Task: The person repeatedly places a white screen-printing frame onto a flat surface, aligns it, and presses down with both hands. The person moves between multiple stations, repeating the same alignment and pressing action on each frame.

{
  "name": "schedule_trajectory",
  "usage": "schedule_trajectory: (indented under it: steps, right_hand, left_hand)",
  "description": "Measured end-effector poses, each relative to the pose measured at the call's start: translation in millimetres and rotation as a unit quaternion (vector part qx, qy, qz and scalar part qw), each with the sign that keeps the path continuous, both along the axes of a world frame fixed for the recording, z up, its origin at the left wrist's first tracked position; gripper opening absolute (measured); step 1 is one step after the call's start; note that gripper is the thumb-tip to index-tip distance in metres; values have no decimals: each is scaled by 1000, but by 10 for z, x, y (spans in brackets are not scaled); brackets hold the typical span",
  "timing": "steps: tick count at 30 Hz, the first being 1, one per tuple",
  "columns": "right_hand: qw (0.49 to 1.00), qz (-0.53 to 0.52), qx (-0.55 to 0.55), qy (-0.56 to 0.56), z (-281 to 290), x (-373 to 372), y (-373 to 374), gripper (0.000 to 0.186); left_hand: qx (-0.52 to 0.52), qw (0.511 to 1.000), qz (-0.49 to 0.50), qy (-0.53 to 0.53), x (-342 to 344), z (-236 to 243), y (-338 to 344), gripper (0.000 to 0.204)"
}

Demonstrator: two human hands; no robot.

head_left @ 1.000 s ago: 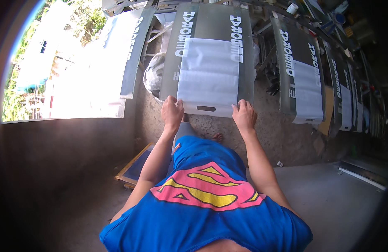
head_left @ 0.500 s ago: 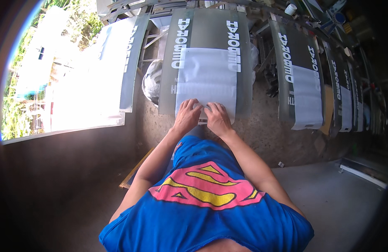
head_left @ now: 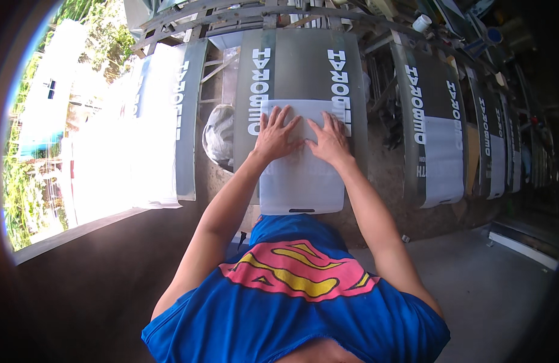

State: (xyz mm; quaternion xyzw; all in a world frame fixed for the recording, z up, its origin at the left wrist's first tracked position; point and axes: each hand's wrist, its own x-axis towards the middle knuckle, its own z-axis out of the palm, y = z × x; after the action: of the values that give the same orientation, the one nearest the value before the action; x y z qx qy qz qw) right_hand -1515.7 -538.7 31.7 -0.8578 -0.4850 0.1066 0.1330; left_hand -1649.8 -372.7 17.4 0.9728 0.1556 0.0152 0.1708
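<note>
A translucent white plastic bag [head_left: 300, 184], with a dark handle slot at its near end, lies flat on a dark grey panel [head_left: 300, 66] with white lettering down both sides. My left hand [head_left: 276, 134] rests on the upper left part of the bag, fingers spread and pointing away. On the upper right part lies my right hand [head_left: 329, 138], palm down, its fingers apart too. The two hands almost meet at the thumbs. The bag's near end hangs past the panel toward my blue shirt.
More lettered panels stand in a row, one [head_left: 412, 121] to the right with a similar white bag [head_left: 444, 160] and a brightly lit one [head_left: 179, 115] to the left. A grey-white bundle [head_left: 219, 136] sits beside my panel. Behind runs a wooden rack [head_left: 231, 17] holding a white cup [head_left: 421, 23].
Both hands have gone from pinching near the bag's near edge to lying spread on its upper part. The near end with its slot now shows. The whole view has shifted a little.
</note>
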Motion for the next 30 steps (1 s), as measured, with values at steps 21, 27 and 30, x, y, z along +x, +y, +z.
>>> schedule_trajectory:
  steps: [21,27,30]
  right_hand:
    - [1000,12,0,-9,73,-1118,-1155,63]
    - [999,35,40,0,54,-1402,-1560,51]
    - [997,41,58,28,95,-1495,-1741,47]
  left_hand:
    - [-26,996,57,56,-1303,114,-1288,61]
    - [-15,996,76,43,-1558,148,-1717,61]
    - [-37,995,88,19,-1627,112,-1862,51]
